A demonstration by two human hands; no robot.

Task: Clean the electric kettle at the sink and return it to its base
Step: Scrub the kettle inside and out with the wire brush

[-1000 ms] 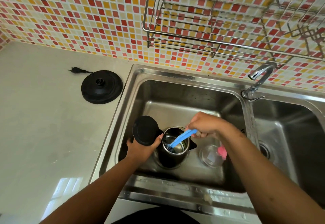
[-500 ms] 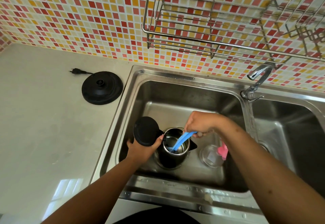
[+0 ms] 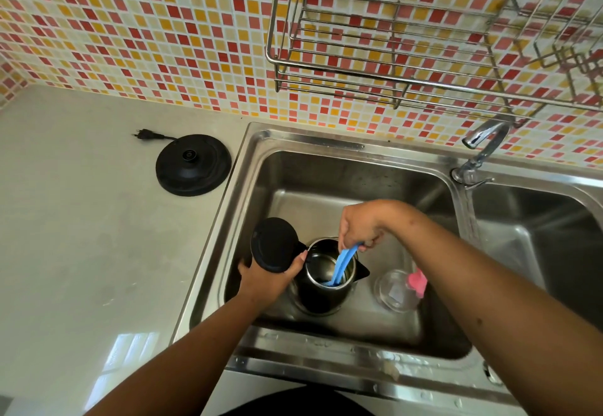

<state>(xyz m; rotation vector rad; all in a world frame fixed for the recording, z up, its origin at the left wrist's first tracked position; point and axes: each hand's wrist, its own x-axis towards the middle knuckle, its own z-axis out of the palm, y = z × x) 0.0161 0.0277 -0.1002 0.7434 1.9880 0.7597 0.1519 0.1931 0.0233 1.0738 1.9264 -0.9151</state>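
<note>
With the steel-lined black electric kettle [image 3: 326, 277] steadied upright in the left sink basin [image 3: 326, 174] by the left hand [image 3: 270, 277] clamped round its handle, the blue plastic brush [image 3: 341, 264] pinched beneath the right hand [image 3: 362, 224] is best swept around the inner wall.

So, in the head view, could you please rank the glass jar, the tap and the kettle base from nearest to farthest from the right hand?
From the right hand:
1. Glass jar, just right of the kettle in the same basin.
2. Tap, behind on the sink divider, water running.
3. Kettle base, far left on the counter.
</note>
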